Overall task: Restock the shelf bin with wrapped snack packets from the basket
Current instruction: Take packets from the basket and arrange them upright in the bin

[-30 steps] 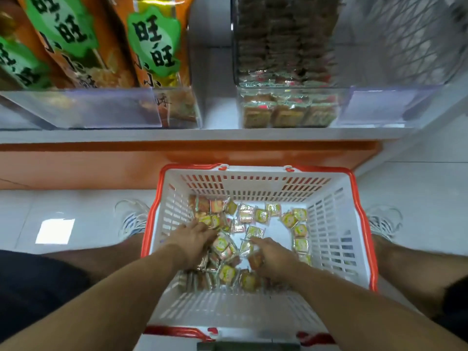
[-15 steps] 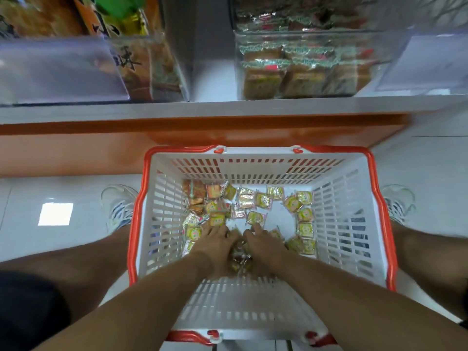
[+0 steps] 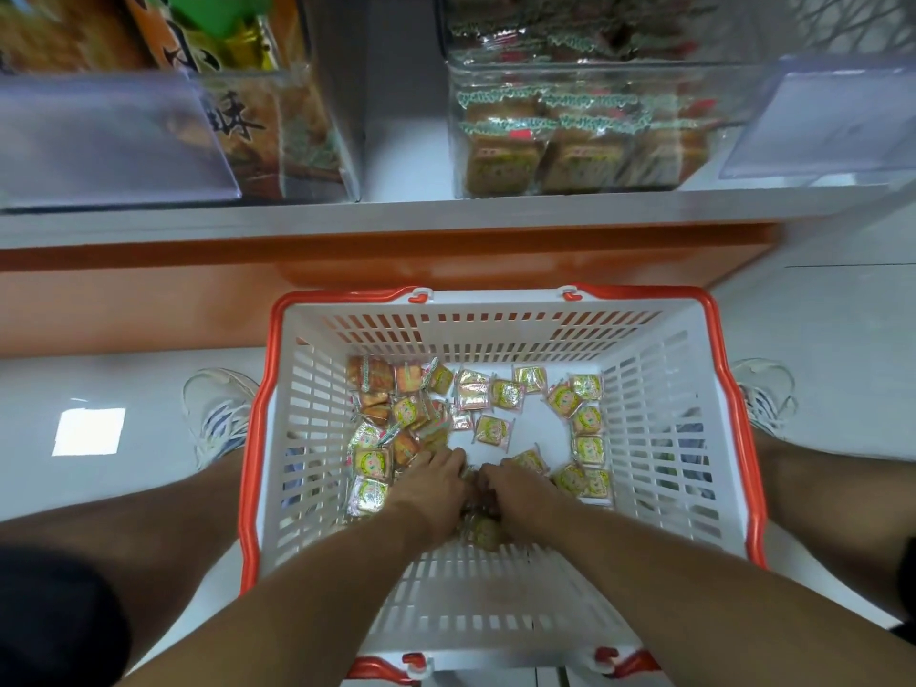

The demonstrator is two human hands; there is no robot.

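While many wrapped snack packets [image 3: 506, 393] lie scattered on the bottom of the basket [image 3: 317, 438], roughly two dozen can be counted, though the pile at the left is too crowded for an exact number. Both hands are placed together near the middle of the basket floor. The left hand [image 3: 436, 480] and the right hand [image 3: 515, 490] are seen with fingers curled down over a small heap of packets between them; how many packets are held cannot be told, because the fingers hide them. One packet [image 3: 483, 530] is seen just below the wrists. The basket is white with an orange rim and stands on the pale floor [image 3: 148, 379] between two sneakers [image 3: 220, 414]. Above it, the shelf [image 3: 396, 215] carries two clear bins: the shelf bin [image 3: 570, 136] at the right is partly filled with similar packets, and the left bin [image 3: 267, 136] holds large orange bags.
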